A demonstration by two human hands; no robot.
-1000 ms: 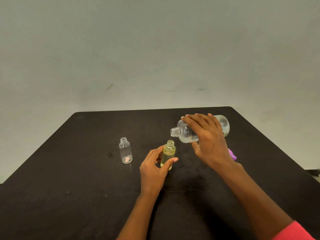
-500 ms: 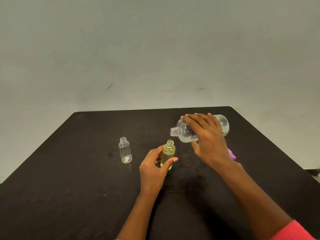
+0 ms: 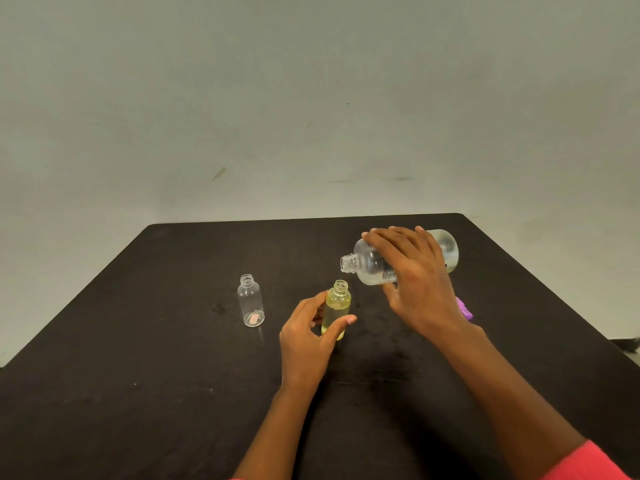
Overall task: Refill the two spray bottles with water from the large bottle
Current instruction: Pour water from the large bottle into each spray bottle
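A small yellow-tinted spray bottle (image 3: 337,306) stands upright and uncapped on the black table (image 3: 138,393). My left hand (image 3: 306,336) grips its lower half between thumb and fingers. My right hand (image 3: 412,278) holds the large clear bottle (image 3: 370,263) tipped almost on its side, with the open neck pointing left, just above and right of the yellow bottle's mouth. A second small clear spray bottle (image 3: 251,301) stands uncapped to the left, apart from both hands.
A purple object (image 3: 464,308) lies on the table behind my right wrist, mostly hidden. The table's far edge runs just behind the large bottle, with a pale wall beyond. A dark item (image 3: 628,344) pokes in past the table's right edge.
Almost nothing has moved. The large bottle stays tipped over the yellow bottle, and both hands keep their grips.
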